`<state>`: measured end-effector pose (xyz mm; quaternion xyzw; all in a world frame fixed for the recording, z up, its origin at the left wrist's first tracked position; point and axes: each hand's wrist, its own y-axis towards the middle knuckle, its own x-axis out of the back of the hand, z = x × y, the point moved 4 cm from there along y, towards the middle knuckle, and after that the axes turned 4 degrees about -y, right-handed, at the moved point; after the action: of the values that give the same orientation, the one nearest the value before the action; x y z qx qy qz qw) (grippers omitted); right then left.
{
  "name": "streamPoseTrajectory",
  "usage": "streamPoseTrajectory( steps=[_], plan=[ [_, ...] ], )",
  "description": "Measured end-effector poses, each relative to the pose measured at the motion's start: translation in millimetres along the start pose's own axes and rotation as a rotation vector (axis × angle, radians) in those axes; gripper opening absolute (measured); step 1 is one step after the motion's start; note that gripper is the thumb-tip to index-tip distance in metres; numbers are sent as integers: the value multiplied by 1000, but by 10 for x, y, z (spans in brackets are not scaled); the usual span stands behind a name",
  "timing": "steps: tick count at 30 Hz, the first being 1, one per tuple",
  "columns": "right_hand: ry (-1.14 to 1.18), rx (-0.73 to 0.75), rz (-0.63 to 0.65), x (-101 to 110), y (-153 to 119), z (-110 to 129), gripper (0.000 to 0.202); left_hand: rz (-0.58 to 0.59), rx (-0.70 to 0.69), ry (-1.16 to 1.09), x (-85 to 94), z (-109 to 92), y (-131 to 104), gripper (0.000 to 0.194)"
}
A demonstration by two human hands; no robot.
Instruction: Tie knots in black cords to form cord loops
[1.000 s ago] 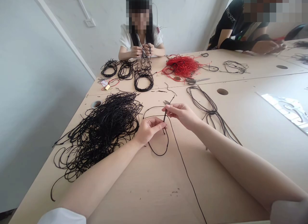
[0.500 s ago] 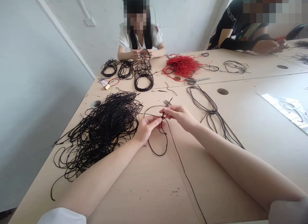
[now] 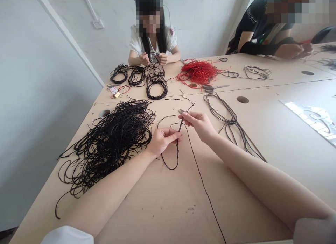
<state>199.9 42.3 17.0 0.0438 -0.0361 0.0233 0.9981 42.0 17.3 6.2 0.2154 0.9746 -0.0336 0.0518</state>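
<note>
My left hand (image 3: pixel 162 141) pinches a thin black cord (image 3: pixel 170 169) between thumb and fingers at the middle of the table. Up and to the right of it, my right hand (image 3: pixel 196 122) grips the same cord by its upper part. A short dark stretch of cord runs taut between the two hands. Below my left hand the cord hangs in a loop, and a long strand trails down to the table's front edge. A metal tip shows just behind my right fingertips. Beside my left hand lies a large heap of black cords (image 3: pixel 115 135).
Scissors (image 3: pixel 209 88) lie beyond my right hand, near a red cord pile (image 3: pixel 199 72). A tied black bundle (image 3: pixel 231 122) is at the right, a tape roll (image 3: pixel 105 113) at the left. Two people sit across the table, one handling black cord above looped bundles (image 3: pixel 156 89).
My right hand has moved slightly up and away from my left, and the cord between them is longer and straighter. The hanging loop has narrowed. The person opposite has spread their hands.
</note>
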Motion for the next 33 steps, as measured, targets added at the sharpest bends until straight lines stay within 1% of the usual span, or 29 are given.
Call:
streamPoseTrajectory(
  steps=[3, 5, 7, 8, 10, 16, 18, 20, 22, 23, 25, 28, 31, 33],
  plan=[
    [17, 5, -20, 6, -2, -5, 38, 27, 4, 11, -19, -4, -15, 18],
    [27, 13, -5, -18, -13, -12, 38, 12, 29, -7, -19, 7, -22, 19],
    [30, 23, 11, -52, -32, -15, 37, -10, 59, -45, -13, 26, -20, 26],
    [26, 26, 20, -72, -43, -14, 37, -19, 64, -62, -9, 34, -15, 29],
    [5, 34, 39, -109, -65, -4, 36, -42, 44, -80, 4, 45, 0, 28],
    [-127, 40, 53, -161, -96, 24, 35, -168, -55, -54, 74, 83, 39, 23],
    [-105, 24, 99, -192, -103, -4, 37, -206, -91, -34, 107, 84, 46, 23],
    [-89, -15, 184, -240, -115, -59, 37, -268, -140, 7, 159, 80, 49, 24],
    [-120, -42, 248, -277, -125, -115, 34, -340, -182, 62, 219, 78, 50, 26],
    [-150, -45, 253, -281, -124, -136, 32, -365, -193, 78, 243, 81, 51, 27],
    [-196, -28, 214, -258, -108, -152, 28, -390, -206, 111, 273, 81, 56, 28],
    [-189, 43, 110, -188, -72, -115, 24, -413, -202, 146, 289, 70, 64, 29],
    [-82, 94, 49, -145, -54, -68, 24, -444, -176, 134, 294, 65, 67, 29],
    [-4, 101, 18, -136, -55, -60, 26, -428, -168, 130, 283, 62, 68, 28]
  ],
)
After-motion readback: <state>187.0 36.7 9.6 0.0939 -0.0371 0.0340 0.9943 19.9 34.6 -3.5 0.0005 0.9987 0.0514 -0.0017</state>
